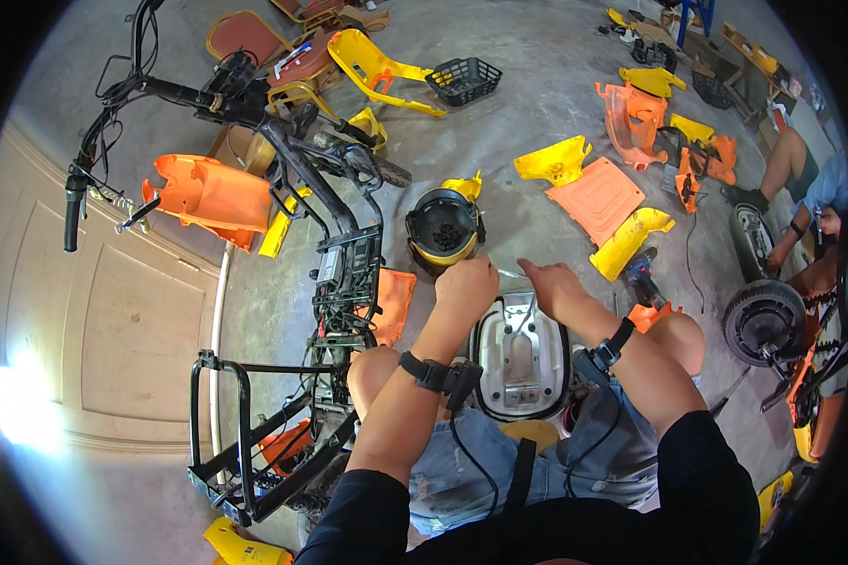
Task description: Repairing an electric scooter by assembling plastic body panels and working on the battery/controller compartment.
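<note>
My left hand (pixel 467 287) and my right hand (pixel 554 288) are close together above the far end of an upturned seat-like part (pixel 521 363), which has a silver base and a dark rim. It rests between my knees. The fingers of my left hand are curled closed. My right hand is partly closed, one finger reaching toward the left hand. Something thin and pale (pixel 512 275) shows between them; its kind and how each hand grips it are too small to tell. Just beyond my left hand stands a dark round bowl (pixel 445 224) with small dark pieces inside.
A stripped scooter frame (pixel 334 188) stands at my left. Orange panels (pixel 595 201) and yellow panels (pixel 631 241) lie on the floor, near a power drill (pixel 642 273). A black basket (pixel 464 81) is farther off. Another person (pixel 810 207) works at the right beside a wheel (pixel 763 322).
</note>
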`<state>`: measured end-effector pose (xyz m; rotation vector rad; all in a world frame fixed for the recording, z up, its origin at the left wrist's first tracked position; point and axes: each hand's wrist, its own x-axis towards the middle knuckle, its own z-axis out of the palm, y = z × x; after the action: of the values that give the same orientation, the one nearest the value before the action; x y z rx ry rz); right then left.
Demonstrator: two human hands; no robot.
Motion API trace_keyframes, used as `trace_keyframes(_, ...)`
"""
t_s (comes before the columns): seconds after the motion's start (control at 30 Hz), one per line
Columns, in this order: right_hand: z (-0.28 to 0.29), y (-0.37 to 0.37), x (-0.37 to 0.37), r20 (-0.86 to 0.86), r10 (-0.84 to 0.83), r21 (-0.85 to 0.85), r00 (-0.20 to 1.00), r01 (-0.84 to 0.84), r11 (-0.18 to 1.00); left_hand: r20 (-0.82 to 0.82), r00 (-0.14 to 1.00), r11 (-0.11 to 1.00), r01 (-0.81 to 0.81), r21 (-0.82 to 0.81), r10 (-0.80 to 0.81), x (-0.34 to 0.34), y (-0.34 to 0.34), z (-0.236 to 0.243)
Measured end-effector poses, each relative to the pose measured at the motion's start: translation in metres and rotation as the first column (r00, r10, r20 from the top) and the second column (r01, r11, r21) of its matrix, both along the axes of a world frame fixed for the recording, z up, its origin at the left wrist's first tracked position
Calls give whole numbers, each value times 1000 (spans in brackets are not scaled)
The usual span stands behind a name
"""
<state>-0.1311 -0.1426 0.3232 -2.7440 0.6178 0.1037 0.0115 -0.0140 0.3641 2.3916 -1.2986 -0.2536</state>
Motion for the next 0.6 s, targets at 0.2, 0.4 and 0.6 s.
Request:
trace_keyframes(0.2, -10, -3, -7, 196, 134, -223, 971, -89, 971, 10, 1000, 1000, 1, -11, -1, 1, 0, -1)
trace_keyframes(0.4, -9, -3, -4, 232, 102, -225, 967, -49, 973, 10, 1000, 1000, -1, -23, 1, 0, -1, -1)
trace_keyframes(0.6, 4, 0, -3, 59, 55, -84, 997, -50, 995, 21, 1000, 1000, 10, -17, -10, 0, -2, -2)
